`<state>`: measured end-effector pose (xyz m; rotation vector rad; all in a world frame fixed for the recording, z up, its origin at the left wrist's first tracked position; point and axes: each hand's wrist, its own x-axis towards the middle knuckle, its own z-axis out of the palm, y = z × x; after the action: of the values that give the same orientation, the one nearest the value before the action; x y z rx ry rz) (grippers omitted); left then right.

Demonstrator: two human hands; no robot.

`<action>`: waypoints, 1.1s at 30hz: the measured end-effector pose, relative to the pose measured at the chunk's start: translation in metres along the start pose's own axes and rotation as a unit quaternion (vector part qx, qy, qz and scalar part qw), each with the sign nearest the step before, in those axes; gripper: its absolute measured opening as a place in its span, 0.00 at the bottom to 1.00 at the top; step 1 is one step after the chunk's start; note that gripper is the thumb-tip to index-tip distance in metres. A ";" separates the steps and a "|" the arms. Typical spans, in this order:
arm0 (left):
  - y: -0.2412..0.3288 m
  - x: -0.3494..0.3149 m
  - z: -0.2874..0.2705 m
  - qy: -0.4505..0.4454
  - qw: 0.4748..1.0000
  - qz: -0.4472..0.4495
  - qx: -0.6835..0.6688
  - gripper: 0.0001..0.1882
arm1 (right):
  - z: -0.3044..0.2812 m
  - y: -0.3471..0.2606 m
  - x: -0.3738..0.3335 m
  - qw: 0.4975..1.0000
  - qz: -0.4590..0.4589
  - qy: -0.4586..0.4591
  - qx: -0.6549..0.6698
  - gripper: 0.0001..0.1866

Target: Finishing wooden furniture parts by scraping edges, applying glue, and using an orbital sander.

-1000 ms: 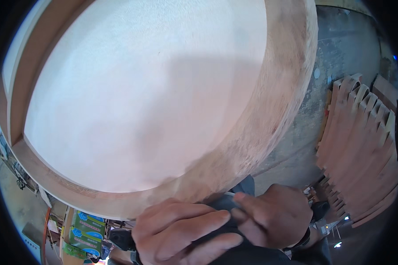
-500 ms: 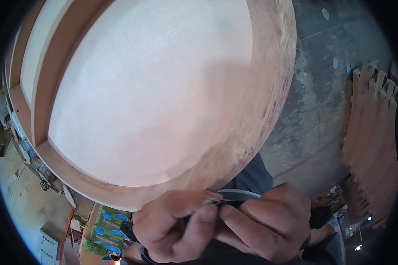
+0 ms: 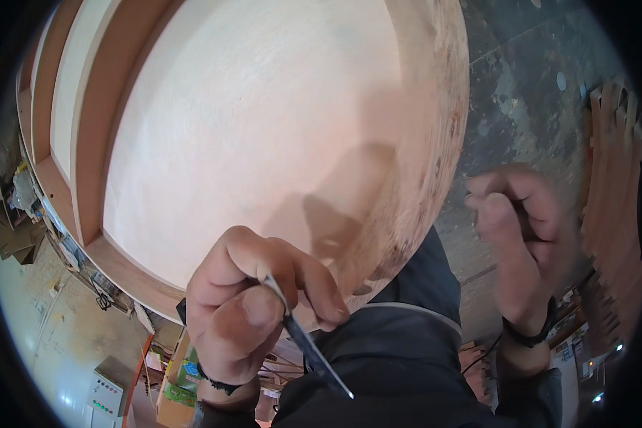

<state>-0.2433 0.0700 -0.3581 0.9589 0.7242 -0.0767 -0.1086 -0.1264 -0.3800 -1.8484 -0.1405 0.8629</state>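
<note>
My left hand is closed in a pinch on a thin dark strip with a bright narrow edge. The strip slants down toward my lap; whether it is a blade or some other strip, I cannot tell. Out to the right, apart from the wood, my right hand is raised and slightly blurred. Its fingers are curled and the thumb meets the forefinger; anything between them is too small to make out. Before me stands a large rounded wooden piece with a pale inner panel, and the shadow of a hand falls on it.
At the left, curved wooden ribs divide the rounded piece. Stacked curved wooden strips stand at the far right beyond the dark, worn floor. A grey control box with buttons and a green carton are at lower left.
My hands were together at the rounded piece's near edge. They have parted: the right swung up and out to the right, the left shifted left and up with the strip now showing.
</note>
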 end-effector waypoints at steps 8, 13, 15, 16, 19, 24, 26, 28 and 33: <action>0.009 0.008 0.008 0.035 0.991 -0.103 0.073 0.03 | 0.001 0.021 0.017 0.999 -0.011 -0.002 0.037 0.19; 0.014 0.016 0.010 -0.021 0.974 -0.135 0.179 0.04 | 0.023 0.011 0.033 1.000 -0.008 0.019 0.010 0.27; 0.017 0.020 0.016 -0.031 0.962 -0.103 0.249 0.05 | 0.025 0.015 0.035 0.998 -0.063 -0.023 0.022 0.29; 0.019 0.022 0.018 -0.039 0.945 -0.068 0.317 0.07 | 0.026 0.015 0.034 0.998 -0.049 -0.028 0.023 0.31; 0.020 0.026 0.022 -0.037 0.916 -0.051 0.396 0.09 | 0.026 0.020 0.034 0.998 -0.047 -0.030 0.029 0.31; 0.019 0.029 0.020 -0.059 0.858 0.027 0.509 0.10 | 0.025 0.023 0.035 0.997 -0.061 -0.038 0.018 0.32; 0.020 0.030 0.021 -0.067 0.841 0.052 0.534 0.10 | 0.024 0.023 0.035 0.996 -0.075 -0.047 0.024 0.32; 0.020 0.031 0.022 -0.066 0.857 0.040 0.510 0.10 | 0.023 0.023 0.034 0.996 -0.071 -0.056 0.027 0.32; 0.021 0.032 0.022 -0.076 0.853 0.041 0.514 0.10 | 0.026 0.022 0.033 0.996 -0.071 -0.048 0.026 0.32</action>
<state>-0.1999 0.0733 -0.3541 1.9833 0.4619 -0.4989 -0.1062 -0.1011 -0.4203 -1.7276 -0.3042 0.8489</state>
